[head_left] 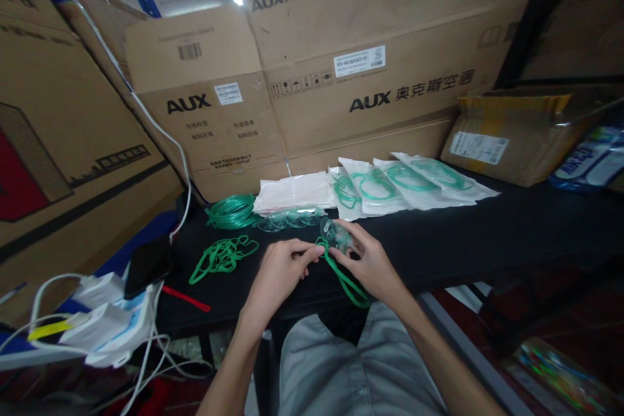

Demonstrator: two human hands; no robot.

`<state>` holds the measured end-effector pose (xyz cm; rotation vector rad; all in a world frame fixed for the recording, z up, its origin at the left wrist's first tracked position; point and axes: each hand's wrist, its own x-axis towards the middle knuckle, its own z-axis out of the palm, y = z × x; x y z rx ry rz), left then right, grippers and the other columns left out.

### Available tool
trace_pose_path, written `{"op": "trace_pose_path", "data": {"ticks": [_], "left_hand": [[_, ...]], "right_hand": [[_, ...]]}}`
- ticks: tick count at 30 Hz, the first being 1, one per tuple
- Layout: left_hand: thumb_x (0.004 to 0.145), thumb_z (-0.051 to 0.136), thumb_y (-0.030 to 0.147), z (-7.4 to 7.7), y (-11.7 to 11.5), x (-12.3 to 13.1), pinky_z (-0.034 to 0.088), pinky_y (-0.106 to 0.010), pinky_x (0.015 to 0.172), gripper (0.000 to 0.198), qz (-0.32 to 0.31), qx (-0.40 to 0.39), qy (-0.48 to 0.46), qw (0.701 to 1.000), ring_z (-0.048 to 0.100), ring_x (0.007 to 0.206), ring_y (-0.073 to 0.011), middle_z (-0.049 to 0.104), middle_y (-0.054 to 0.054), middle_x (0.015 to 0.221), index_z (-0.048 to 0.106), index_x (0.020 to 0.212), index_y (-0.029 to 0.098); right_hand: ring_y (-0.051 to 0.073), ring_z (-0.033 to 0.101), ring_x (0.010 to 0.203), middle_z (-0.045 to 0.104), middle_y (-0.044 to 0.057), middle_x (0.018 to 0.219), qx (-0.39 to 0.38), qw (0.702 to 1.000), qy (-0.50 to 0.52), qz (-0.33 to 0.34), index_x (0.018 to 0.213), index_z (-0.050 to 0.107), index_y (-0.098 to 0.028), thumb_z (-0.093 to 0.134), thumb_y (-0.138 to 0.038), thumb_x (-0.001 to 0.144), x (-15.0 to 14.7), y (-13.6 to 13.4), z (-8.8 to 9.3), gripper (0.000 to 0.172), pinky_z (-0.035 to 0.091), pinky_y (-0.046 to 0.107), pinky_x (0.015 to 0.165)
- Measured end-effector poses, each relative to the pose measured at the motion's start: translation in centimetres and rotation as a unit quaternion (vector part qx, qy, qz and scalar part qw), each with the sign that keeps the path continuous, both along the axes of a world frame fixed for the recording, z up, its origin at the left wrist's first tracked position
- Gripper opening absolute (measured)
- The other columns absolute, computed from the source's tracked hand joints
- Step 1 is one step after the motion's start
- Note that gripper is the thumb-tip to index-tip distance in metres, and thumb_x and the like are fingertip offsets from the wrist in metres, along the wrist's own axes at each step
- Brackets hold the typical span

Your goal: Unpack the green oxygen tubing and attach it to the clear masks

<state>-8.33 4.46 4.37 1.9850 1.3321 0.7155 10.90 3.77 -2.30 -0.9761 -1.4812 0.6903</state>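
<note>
My right hand [363, 257] is closed around a small clear oxygen mask [334, 234], held just above the black table's front edge. A green elastic strap [347, 283] hangs in a loop below the mask. Thumb and fingertips of my left hand [287, 265] pinch the strap's upper end beside the mask. Several more clear masks [292, 218] lie in a row just behind my hands. To the left are a tangle of loose green straps [223, 257] and a coil of green tubing [233, 211].
White packets [295, 192] are stacked behind the masks, with several tubing pouches [375, 190] fanned out to their right. Large cardboard boxes [312, 123] wall the back. A phone [149, 266], chargers [104, 325], cables and a red strip [186, 299] lie left. A blue bottle [592, 159] stands right.
</note>
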Motion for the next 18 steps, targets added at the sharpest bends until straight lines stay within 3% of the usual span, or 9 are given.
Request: {"op": "trace_pose_path", "data": {"ticks": [8,18], "left_hand": [[0.085,0.060,0.062,-0.30,0.23,0.59,0.040,-0.024,0.052,0.050,0.000,-0.043,-0.020,0.999,0.056,0.053,-0.0149,0.066,-0.003,0.061,0.079,0.083,0.016],[0.087,0.061,0.056,0.35,-0.36,0.54,0.041,-0.025,0.056,0.041,0.016,-0.006,0.028,0.999,0.062,0.057,-0.0170,0.068,-0.002,0.062,0.080,0.084,0.020]], "right_hand": [[0.018,0.063,0.087,0.062,0.007,0.118,0.007,1.000,-0.018,0.017,0.131,0.060,-0.028,0.066,-0.023,0.087,-0.05,-0.34,0.63,0.045,0.052,0.025,0.065],[0.017,0.060,0.082,0.061,0.006,0.116,0.002,0.999,-0.028,0.030,0.134,0.059,-0.028,0.065,-0.025,0.089,0.04,-0.75,1.01,0.045,0.051,0.026,0.065]]}}
